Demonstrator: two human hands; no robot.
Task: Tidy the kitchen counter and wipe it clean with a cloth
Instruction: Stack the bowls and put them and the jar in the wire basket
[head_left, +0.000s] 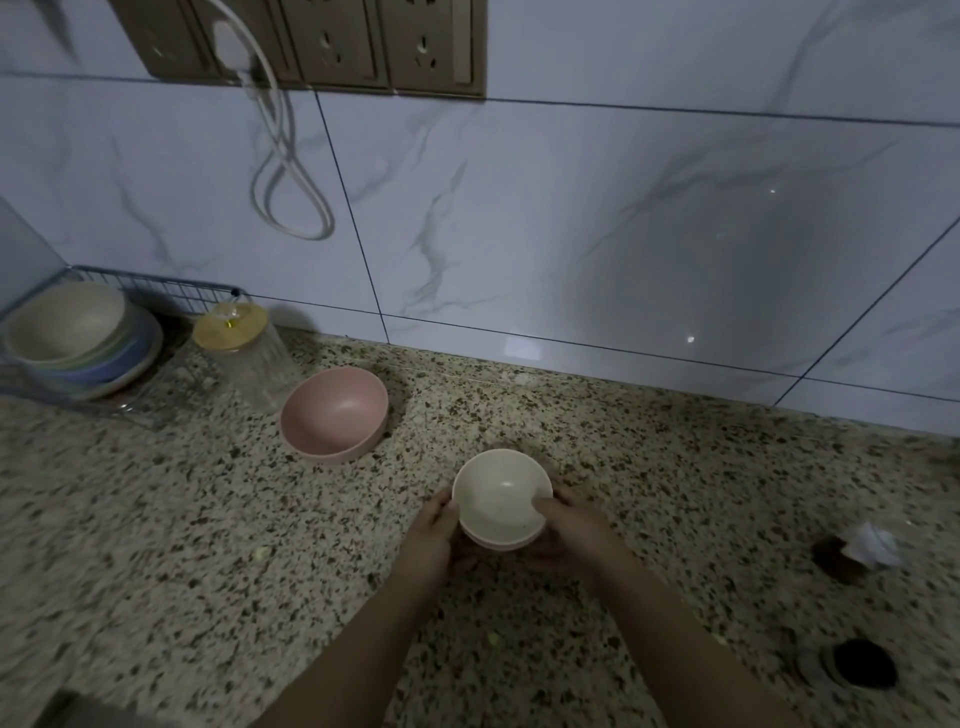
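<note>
A small cream bowl (496, 493) sits nested in a pink bowl (500, 544) whose rim shows just below it, above the speckled granite counter (156, 519). My left hand (434, 535) grips the stack's left side. My right hand (569, 525) grips its right side, thumb over the cream rim. A larger pink bowl (335, 413) stands empty on the counter to the upper left. No cloth is in view.
A wire rack (171, 291) at the far left holds several stacked bowls (72, 338). Beside it stands a glass jar with a yellow lid (234, 332). A crumpled white scrap (872, 543) and a round hole (860, 662) lie at the right. Small crumbs (262, 552) dot the counter.
</note>
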